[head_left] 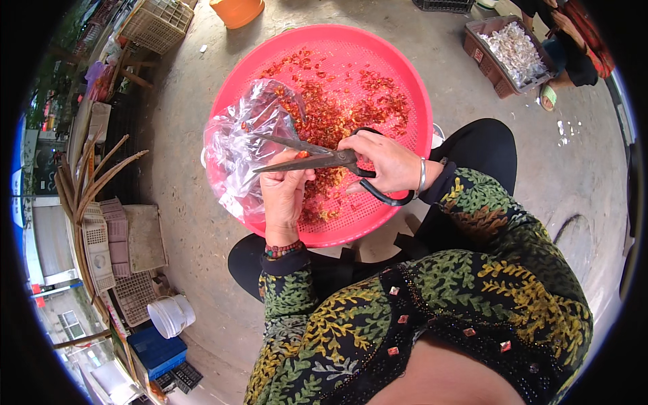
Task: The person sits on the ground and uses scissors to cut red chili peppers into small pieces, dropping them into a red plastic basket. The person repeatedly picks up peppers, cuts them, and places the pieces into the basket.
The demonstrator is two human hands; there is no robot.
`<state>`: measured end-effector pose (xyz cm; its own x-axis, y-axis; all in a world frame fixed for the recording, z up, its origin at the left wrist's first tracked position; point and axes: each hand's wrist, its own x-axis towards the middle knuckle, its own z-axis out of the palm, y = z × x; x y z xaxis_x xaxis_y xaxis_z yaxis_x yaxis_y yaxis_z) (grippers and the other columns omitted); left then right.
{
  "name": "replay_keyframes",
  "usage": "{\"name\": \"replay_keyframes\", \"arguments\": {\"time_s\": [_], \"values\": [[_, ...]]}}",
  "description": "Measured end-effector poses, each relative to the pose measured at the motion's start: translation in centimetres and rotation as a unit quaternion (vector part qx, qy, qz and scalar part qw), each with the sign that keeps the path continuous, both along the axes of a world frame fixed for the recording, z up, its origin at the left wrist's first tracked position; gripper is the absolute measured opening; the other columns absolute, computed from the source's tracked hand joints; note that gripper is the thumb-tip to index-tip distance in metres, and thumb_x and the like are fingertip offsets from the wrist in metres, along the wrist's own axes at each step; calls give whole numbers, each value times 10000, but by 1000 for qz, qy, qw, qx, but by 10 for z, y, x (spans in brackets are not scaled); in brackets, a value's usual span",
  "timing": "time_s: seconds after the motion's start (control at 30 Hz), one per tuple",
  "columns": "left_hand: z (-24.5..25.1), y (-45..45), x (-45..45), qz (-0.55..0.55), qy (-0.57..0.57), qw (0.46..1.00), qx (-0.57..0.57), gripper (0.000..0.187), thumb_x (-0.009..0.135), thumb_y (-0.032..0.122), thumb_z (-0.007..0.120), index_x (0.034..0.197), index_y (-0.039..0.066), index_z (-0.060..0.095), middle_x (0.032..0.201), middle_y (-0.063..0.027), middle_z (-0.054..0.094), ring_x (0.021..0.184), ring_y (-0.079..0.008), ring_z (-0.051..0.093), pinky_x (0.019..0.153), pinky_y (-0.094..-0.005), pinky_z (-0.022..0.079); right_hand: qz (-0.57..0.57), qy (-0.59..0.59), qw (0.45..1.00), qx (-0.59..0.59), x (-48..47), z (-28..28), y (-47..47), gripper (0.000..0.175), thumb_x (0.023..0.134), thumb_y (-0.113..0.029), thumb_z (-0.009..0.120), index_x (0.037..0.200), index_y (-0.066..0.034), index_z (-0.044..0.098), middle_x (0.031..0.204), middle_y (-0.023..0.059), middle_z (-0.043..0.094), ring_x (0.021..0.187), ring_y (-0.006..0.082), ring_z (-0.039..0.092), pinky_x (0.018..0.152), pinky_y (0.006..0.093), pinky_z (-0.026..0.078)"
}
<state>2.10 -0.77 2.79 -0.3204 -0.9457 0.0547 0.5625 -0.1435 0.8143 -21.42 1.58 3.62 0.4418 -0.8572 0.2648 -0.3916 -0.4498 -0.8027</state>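
Observation:
A round pink plastic sieve tray (pixel 416 101) sits before me, with cut red chili pieces (pixel 324 114) and pale seeds spread over its mesh. My right hand (pixel 390 159) holds the black handles of a pair of scissors (pixel 331 160), their blades apart and pointing left. Between the blades is a red chili piece (pixel 302 154), at the fingertips of my left hand (pixel 286 190), which grips it. A clear plastic bag (pixel 243 152) lies over the tray's left side, beside and partly behind my left hand; a few red pieces show in or on it.
At the upper right, a brown crate (pixel 498 76) of whitish pieces stands beside another person (pixel 577 50). An orange tub (pixel 236 11) is beyond the tray. Along the left are plastic crates (pixel 157 25), a white bucket (pixel 171 315) and a blue crate (pixel 157 349).

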Motion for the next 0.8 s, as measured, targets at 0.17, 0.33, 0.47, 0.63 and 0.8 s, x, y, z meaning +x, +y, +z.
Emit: {"name": "replay_keyframes", "arguments": {"time_s": [0.17,0.33,0.47,0.63,0.8], "values": [[-4,2,1,12,17,999,48,226,872,-1,653,1096,-4,619,907,-113,680,759,-169,652,694,-283,562,14,16,1000,-18,0,1,-1,662,703,-309,821,1208,-22,502,1033,136,549,978,314,552,851,382,462],[-10,2,0,-4,59,997,41,241,874,12,658,1110,11,613,937,-108,673,758,-160,645,688,-286,561,22,3,999,-24,0,-1,-2,654,706,-318,817,1204,-34,503,992,125,544,942,299,557,827,381,467],[-7,2,-5,-13,76,996,47,233,876,23,659,1103,8,606,939,-96,660,759,-149,631,675,-281,555,29,-21,999,-4,-1,-3,-3,644,701,-359,820,1179,-58,512,884,90,533,850,252,560,756,368,475],[-7,1,-5,-15,60,998,35,234,878,21,656,1104,0,601,928,-88,656,762,-148,632,669,-273,559,27,-11,999,-18,-1,-6,-4,648,706,-357,815,1186,-46,512,918,107,538,864,277,563,764,375,474],[-10,2,-6,10,8,998,63,243,875,1,648,1113,-6,599,937,-104,665,755,-162,648,680,-282,581,-13,41,998,-39,-2,-6,-2,660,702,-378,818,1182,-34,522,974,128,517,897,301,546,778,381,463]]}}
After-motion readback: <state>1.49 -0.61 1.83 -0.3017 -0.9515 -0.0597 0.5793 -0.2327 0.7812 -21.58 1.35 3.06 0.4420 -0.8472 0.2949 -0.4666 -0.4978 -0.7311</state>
